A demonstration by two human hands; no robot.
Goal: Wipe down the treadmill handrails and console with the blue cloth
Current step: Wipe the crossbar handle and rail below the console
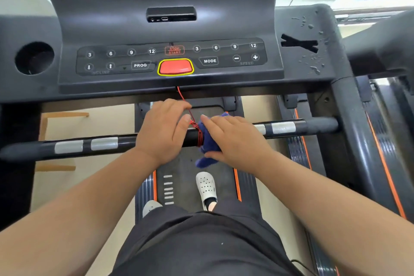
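The black front handrail (313,125) with silver grip sensors runs across the view below the console (170,60). My left hand (163,132) is wrapped over the bar just left of its middle. My right hand (235,141) presses the blue cloth (207,139) around the bar right beside it. Part of the cloth hangs below the bar. A red safety cord (195,125) drops from under the console and is wound around the bar between my hands.
Water droplets lie on the console's right tray (313,36). A round cup holder (34,58) is at the left. My feet in white shoes (206,188) stand on the belt. A second treadmill (380,141) is at the right, a wooden frame (44,136) at the left.
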